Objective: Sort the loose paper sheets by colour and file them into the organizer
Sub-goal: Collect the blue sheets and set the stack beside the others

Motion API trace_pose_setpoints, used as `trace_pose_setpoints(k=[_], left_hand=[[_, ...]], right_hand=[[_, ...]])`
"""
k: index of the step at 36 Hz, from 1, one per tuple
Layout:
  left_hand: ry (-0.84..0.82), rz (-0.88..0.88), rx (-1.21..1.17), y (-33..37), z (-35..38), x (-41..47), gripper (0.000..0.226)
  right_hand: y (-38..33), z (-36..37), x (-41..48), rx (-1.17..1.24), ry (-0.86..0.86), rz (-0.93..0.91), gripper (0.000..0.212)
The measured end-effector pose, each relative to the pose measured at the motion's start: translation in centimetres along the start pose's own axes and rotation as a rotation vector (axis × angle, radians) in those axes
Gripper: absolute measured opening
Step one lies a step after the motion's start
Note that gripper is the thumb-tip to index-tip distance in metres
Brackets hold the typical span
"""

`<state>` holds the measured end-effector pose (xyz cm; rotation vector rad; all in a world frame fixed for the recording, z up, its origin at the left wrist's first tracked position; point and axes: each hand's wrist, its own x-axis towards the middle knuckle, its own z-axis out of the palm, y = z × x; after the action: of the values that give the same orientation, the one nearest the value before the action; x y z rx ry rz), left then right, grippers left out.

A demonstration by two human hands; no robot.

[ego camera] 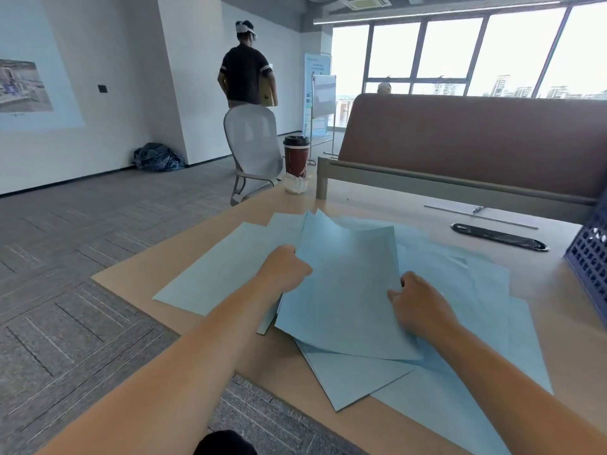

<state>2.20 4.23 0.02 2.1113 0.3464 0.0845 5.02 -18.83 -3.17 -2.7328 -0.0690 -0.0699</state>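
in the head view, the left hand is clenching round the left edge of the top blue sheets, and the right hand is pinching their right edge. the rest are lying fanned on the desk, well apart from the mesh organizer. lifting unevenly is risking creasing them, or dragging the lower sheets off the near edge.

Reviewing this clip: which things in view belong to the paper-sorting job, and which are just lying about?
Job: blue paper sheets; left hand gripping some by their edge; right hand on them; blue mesh organizer at the desk's right edge.
Lying about: coffee cup; crumpled tissue; pen; black cable tray; office chair.
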Motion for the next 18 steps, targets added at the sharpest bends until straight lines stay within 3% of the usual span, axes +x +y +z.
trace_pose_setpoints(k=[4,7,9,12,15,18], left_hand=[[0.009,-0.021,-0.031,0.2,0.4,-0.1,0.024],[0.067,-0.020,0.019,0.3,0.8,-0.1,0.010],[0.076,-0.045,0.034,0.3,1.3,-0.1,0.018],[0.022,-0.076,0.042,0.4,2.1,-0.3,0.015],[0.020,-0.045,0.089,0.6,2.8,-0.5,0.003],[0.037,-0.048,0.041,1.0,3.8,-0.7,0.017]], right_hand=[[1.1,-0.9,-0.4,-0.007,-0.025,-0.003,0.018],[1.7,-1.5,-0.5,-0.012,-0.046,-0.009,0.019],[1.9,-1.9,-0.6,0.018,-0.063,-0.003,0.021],[2.2,-2.4,-0.6,0.065,-0.095,0.014,0.031],[3.0,-3.0,-1.1,0.019,0.007,0.045,0.046],[4.4,-3.5,-1.6,-0.086,0.055,0.144,0.059]])
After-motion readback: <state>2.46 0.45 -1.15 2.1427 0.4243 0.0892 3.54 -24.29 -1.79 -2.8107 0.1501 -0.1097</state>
